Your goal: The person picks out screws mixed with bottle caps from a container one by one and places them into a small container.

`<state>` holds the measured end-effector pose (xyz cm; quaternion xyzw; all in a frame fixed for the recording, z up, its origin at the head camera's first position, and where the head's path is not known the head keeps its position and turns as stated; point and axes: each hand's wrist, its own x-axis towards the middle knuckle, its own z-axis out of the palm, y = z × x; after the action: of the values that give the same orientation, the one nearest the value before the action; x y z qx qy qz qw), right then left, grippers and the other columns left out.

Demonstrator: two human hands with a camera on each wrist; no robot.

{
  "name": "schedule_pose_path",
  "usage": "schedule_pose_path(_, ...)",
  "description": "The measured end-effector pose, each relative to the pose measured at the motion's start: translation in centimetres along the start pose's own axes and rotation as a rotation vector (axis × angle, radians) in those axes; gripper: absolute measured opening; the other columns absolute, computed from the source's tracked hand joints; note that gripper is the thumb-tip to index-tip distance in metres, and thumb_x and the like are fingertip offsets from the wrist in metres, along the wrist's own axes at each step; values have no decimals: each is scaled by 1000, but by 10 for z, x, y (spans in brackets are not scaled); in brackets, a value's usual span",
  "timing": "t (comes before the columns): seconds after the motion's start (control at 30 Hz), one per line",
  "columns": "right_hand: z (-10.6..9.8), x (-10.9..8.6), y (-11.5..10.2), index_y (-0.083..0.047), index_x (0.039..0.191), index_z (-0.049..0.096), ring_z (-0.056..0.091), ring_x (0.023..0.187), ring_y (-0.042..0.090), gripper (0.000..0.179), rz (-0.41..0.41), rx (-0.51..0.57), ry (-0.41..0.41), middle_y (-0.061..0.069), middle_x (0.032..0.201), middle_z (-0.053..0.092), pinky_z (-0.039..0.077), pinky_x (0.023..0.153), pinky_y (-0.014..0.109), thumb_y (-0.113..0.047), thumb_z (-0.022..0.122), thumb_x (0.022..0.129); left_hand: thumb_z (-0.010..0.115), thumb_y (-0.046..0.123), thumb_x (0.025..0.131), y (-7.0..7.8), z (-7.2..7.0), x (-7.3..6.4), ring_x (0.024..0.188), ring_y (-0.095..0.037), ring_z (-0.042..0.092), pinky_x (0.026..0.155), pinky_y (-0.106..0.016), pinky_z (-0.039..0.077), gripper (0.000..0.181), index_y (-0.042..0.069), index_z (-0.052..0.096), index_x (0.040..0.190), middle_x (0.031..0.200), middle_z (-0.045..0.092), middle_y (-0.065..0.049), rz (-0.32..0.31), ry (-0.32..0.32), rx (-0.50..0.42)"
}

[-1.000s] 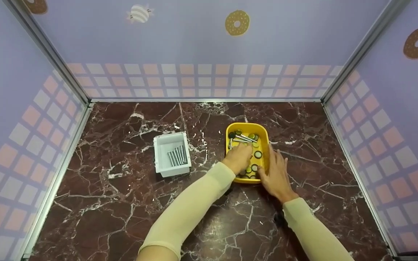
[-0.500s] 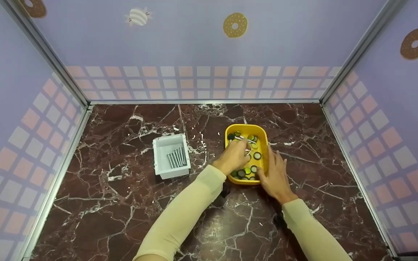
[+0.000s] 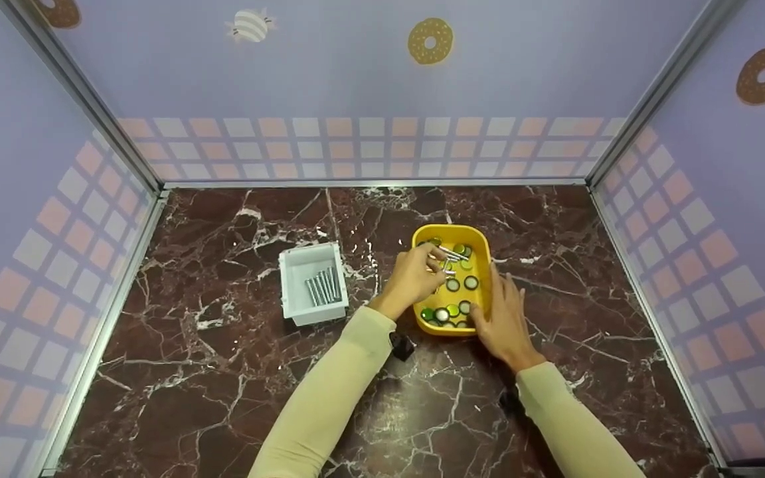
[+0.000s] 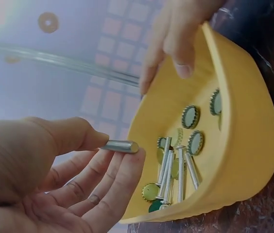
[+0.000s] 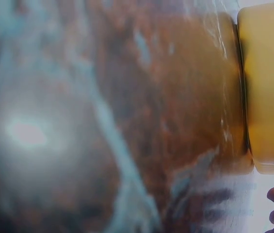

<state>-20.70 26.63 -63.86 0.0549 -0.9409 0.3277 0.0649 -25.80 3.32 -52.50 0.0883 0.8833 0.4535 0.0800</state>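
Observation:
My left hand [image 3: 416, 273] is over the left side of the yellow bin [image 4: 251, 131], pinching a silver bolt [image 4: 120, 146] between thumb and fingertips. One plain round end of the bolt sticks out; the rest is hidden by the fingers. Several more bolts [image 4: 169, 170] lie in the bin among crown bottle caps [image 4: 190, 117]. On the bin's right wall, my right hand [image 3: 505, 325] holds the rim, thumb inside and fingers along the outside. The white bin [image 3: 297, 265] to the left contains several bolts [image 3: 325, 287] lying side by side.
Both bins stand on a dark red marbled tabletop [image 3: 176, 392]. Purple panels [image 3: 342, 73] with a checked border enclose the back and both sides. The right wrist view mostly shows tabletop, with the side of the yellow bin at its right edge.
My left hand has risen from inside the yellow bin and shifted left, with a bolt between its fingers. More caps show there. My right hand has stayed at the bin's right wall.

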Motion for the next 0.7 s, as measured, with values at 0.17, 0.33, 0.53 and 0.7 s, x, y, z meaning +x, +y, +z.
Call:
schedule_pose_path(0.17, -1, 0, -1, -11, 188, 16, 19, 179, 56, 95, 0, 15, -7, 35, 183, 35, 4, 145, 78, -30, 64, 108, 78, 7, 102, -6, -10, -3, 96, -23, 84, 82, -32, 68, 34, 12, 82, 136, 115, 89, -7, -11, 35, -61)
schedule_pose_path(0.33, -1, 0, -2, -11, 188, 15, 19, 179, 56, 95, 1, 14, -14, 35, 183, 35, 3, 145, 78, -30, 64, 108, 75, 5, 104, -17, -20, -9, 95, -24, 85, 80, -33, 72, 36, 8, 80, 139, 117, 87, -12, -46, 28, -208)
schedule_pose_path(0.53, -1, 0, -2, -11, 188, 14, 17, 180, 54, 95, 11, 8, -24, 35, 183, 36, 3, 145, 78, -30, 65, 109, 76, 3, 103, -31, -31, -17, 83, -21, 83, 71, -34, 72, 37, 3, 77, 140, 116, 88, -17, -68, 52, -274)
schedule_pose_path(0.7, -2, 0, -2, -13, 188, 12, 18, 180, 53, 98, 19, 16, -31, 33, 183, 36, 2, 146, 76, -29, 66, 109, 78, 5, 104, -42, -40, -26, 84, -28, 85, 64, -27, 66, 35, 3, 78, 139, 114, 88, -17, -78, 88, -268)
